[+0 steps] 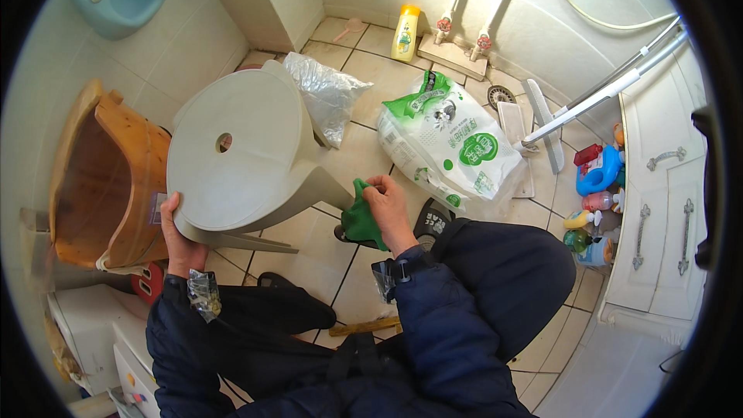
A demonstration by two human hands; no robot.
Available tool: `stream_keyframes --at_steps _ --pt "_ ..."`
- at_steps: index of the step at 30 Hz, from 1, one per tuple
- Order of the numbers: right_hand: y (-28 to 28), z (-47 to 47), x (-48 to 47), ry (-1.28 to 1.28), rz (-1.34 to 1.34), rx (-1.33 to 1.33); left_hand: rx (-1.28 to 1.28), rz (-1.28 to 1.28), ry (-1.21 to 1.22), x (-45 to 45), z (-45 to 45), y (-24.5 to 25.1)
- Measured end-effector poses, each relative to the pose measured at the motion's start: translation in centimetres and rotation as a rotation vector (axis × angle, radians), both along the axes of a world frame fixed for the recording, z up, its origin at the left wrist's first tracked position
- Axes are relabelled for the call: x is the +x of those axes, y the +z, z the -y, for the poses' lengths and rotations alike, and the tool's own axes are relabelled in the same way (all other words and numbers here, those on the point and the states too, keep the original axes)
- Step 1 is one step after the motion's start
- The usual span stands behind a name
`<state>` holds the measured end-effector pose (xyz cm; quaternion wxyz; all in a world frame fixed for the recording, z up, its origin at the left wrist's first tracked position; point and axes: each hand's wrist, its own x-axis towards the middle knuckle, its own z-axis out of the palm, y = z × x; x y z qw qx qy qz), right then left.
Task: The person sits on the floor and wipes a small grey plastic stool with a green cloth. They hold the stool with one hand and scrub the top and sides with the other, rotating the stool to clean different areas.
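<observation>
A white plastic stool point(249, 145) with a round hole in its seat is tipped on its side, its legs pointing to the right. My left hand point(184, 241) grips the stool by the lower left edge of the seat. In my right hand point(388, 206) is a green cloth point(363, 217), pinched between thumb and fingers, hanging close to the end of one stool leg. The part of the cloth behind my fingers is hidden.
A wooden tub point(136, 168) stands left of the stool. Beyond lie a silvery bag point(328, 90) and a large white-and-green plastic package point(453, 139). A squeegee mop point(545, 128), several bottles point(601, 168) and a white cabinet point(656, 186) are at the right.
</observation>
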<state>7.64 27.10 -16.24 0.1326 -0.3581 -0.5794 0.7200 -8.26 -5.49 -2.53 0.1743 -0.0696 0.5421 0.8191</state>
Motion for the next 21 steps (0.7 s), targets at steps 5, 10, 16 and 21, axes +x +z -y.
stream_keyframes --at_steps 5,10,16,21 --pt "7.1 -1.2 1.7 0.118 -0.154 -0.041 -0.047 -0.023 -0.055 -2.0 1.3 -0.6" --pt "11.1 0.0 2.4 0.164 -0.239 0.026 -0.05 0.074 -0.142 -2.1 1.9 0.2" --pt "14.3 2.1 2.1 0.176 -0.319 0.39 -0.26 0.066 -0.076 -1.5 0.9 3.1" --pt "12.9 3.7 0.5 0.264 -0.428 0.756 -0.363 -0.004 -0.049 -1.0 -1.5 4.0"
